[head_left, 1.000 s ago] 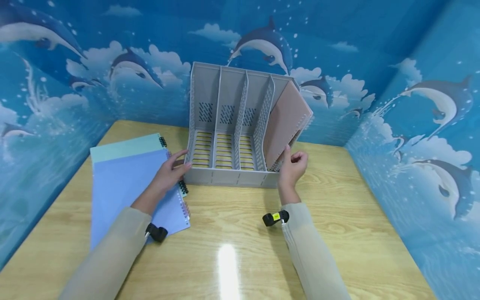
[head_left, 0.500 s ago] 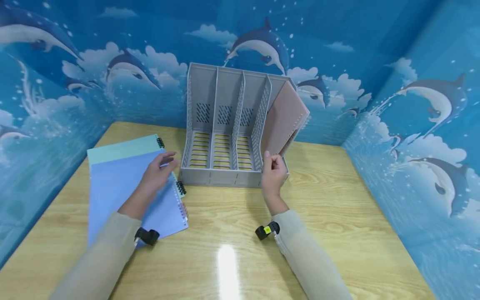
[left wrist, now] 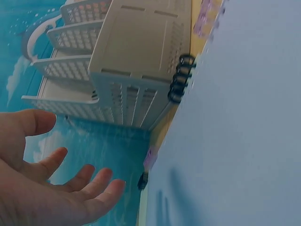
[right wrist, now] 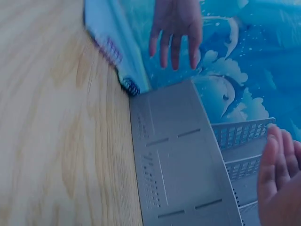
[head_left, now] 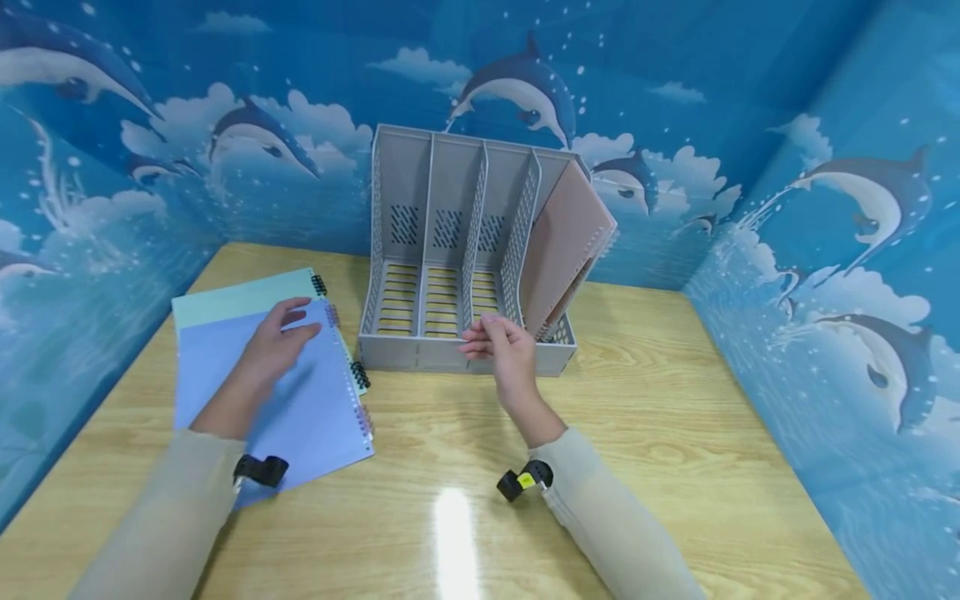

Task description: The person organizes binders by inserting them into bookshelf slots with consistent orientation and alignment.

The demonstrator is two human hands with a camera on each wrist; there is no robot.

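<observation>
A grey file organizer [head_left: 393, 352] with several slots stands at the back of the table. In its rightmost slot a pink spiral notebook [head_left: 566, 242] leans to the right, another edge showing behind it. My right hand [head_left: 504, 350] is in front of the organizer's low front wall, fingers bent loosely and holding nothing. Over a blue spiral notebook [head_left: 300, 417] hovers my left hand [head_left: 273, 346], its fingers spread and its shadow falling on the cover in the left wrist view. Beneath the blue one lies a light green spiral notebook [head_left: 240, 296], its black coils sticking out at the right.
The wooden table [head_left: 645, 467] carries the organizer at its far side and the stacked notebooks at the left. A blue dolphin-print backdrop [head_left: 300, 67] rises behind the table and along both sides.
My right hand has let go of the pink notebook's lower edge and moved left along the organizer's front. The left hand has left the organizer's left side and moved over the blue notebook.
</observation>
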